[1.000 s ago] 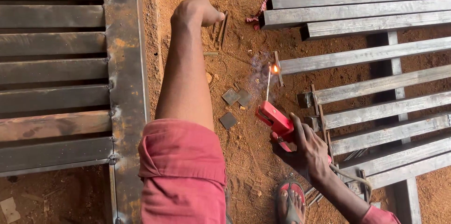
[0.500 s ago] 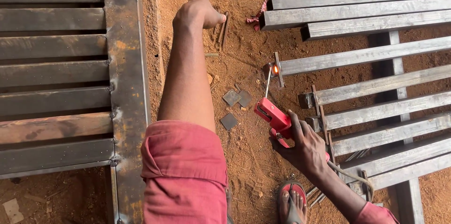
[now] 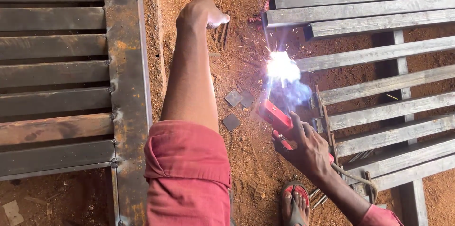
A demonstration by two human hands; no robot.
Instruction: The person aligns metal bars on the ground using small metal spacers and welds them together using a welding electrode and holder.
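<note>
My right hand grips a red welding electrode holder, with its rod pointing up at the left end of a grey steel bar. A bright white arc with sparks and bluish smoke burns at that end. My left arm stretches forward, and my left hand rests on the red soil with its fingers curled under, holding nothing I can see. A few thin welding rods lie just right of it.
A rusty steel gate frame with horizontal slats lies at the left. More grey bars on cross rails fill the right. Small flat metal plates lie on the soil. My sandalled foot and the holder's cable are at the bottom right.
The small orange spark at the bar's end has flared into a bright white arc with smoke. My right hand has shifted only slightly; the left hand has stayed put.
</note>
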